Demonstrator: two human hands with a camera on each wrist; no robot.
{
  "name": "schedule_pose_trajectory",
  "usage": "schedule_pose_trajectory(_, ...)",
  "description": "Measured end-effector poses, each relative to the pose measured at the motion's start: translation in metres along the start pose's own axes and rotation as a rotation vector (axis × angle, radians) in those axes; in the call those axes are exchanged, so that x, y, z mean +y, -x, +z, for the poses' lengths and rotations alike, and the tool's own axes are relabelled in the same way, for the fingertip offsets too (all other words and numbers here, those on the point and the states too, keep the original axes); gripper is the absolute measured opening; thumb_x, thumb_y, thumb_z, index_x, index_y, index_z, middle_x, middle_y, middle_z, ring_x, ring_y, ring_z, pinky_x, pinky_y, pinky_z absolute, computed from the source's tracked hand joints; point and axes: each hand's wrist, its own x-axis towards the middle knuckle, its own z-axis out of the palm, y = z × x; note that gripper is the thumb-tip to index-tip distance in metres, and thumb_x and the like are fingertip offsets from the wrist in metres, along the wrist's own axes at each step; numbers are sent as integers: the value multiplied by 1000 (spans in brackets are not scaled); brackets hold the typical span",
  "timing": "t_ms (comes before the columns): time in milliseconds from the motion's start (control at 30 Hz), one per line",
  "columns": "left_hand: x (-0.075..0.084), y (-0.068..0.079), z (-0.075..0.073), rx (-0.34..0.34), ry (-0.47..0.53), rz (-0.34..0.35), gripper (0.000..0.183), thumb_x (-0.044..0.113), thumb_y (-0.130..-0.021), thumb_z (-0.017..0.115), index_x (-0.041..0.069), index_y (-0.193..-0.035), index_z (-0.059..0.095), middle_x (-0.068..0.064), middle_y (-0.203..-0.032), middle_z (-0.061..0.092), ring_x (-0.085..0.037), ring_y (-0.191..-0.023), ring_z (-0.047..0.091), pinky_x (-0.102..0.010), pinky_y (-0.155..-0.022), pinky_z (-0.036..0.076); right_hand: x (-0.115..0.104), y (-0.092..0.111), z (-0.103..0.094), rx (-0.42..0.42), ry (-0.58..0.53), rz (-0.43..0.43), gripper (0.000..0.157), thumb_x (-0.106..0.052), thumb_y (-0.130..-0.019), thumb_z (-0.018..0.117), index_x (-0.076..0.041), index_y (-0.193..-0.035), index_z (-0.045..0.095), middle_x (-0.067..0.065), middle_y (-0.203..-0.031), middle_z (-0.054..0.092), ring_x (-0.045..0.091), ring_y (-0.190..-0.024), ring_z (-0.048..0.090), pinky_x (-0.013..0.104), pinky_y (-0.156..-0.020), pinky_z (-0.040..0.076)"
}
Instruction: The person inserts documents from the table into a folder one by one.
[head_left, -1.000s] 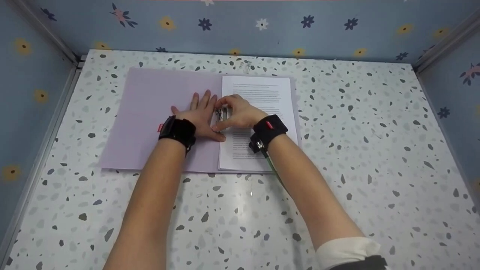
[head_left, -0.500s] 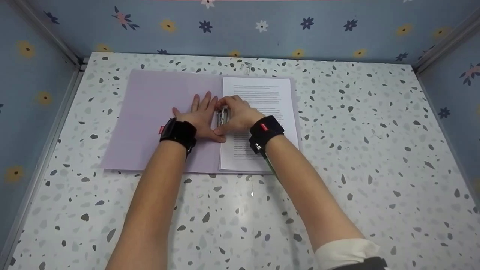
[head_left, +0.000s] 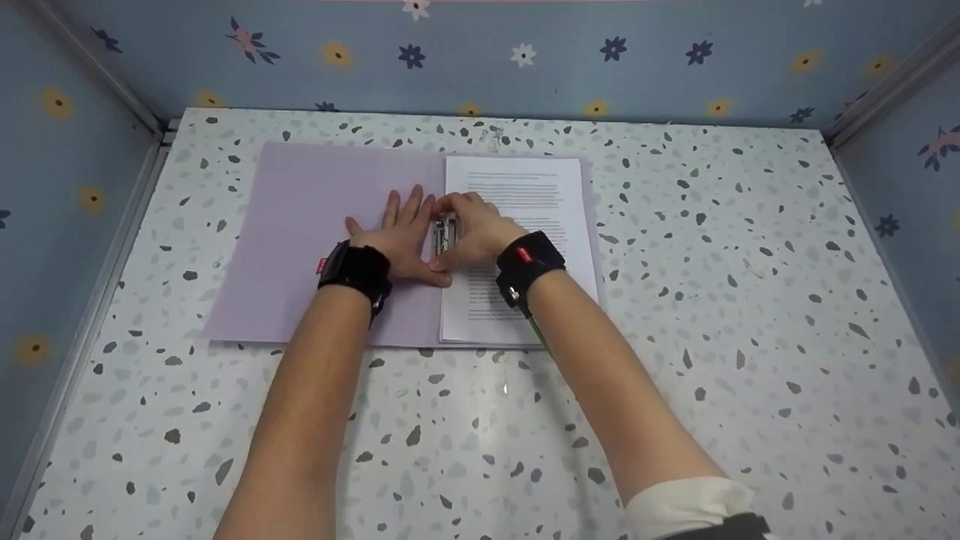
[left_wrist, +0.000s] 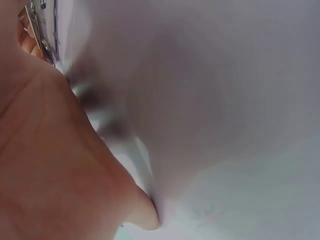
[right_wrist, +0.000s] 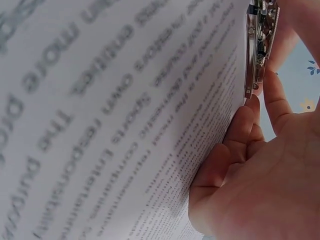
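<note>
A lilac folder (head_left: 307, 195) lies spread on the tabletop, with printed sheets (head_left: 517, 180) on its right half. At the sheets' left edge is a metal lever clip (head_left: 445, 234), its spring mechanism also showing in the right wrist view as a silver clip (right_wrist: 260, 50). My left hand (head_left: 396, 244) presses on the folder beside the clip, fingers spread, thumb reaching over the paper's edge. My right hand (head_left: 480, 229) holds the clip, thumb at the near end and curled fingers at the far end. The left wrist view mostly shows the left palm (left_wrist: 65, 155).
The speckled white tabletop (head_left: 720, 315) extends around the folder. Blue flowered panels (head_left: 480, 60) stand at the back and both sides. Black camera straps circle both wrists, and a green cable (head_left: 540, 330) runs along the right forearm.
The head view shifts slightly. My right wrist has edged a little to the left, while the thumb and fingers stay at the clip. My left hand keeps its place on the folder.
</note>
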Motion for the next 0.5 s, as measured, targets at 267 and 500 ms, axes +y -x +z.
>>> schedule_pose_trajectory(267,-4,-3,0,-35,12,14,134,78,-70,70,20,-160,-11,-5,-164,-23,-35,-149,-20,-87,-96,1,-2,1,3,18,46,23,94,-53,-65,88,-29,-143,43,-3,-144,40,18,-129,38,46,-109,34)
schedule_pose_trajectory(500,-4,-3,2,-25,19,-1,136,76,-67,73,21,-160,-11,-4,-165,-21,-34,-149,-19,-88,-96,1,-2,-3,9,46,61,37,95,-49,-62,91,-30,-143,44,-3,-145,40,21,-129,38,56,-108,29)
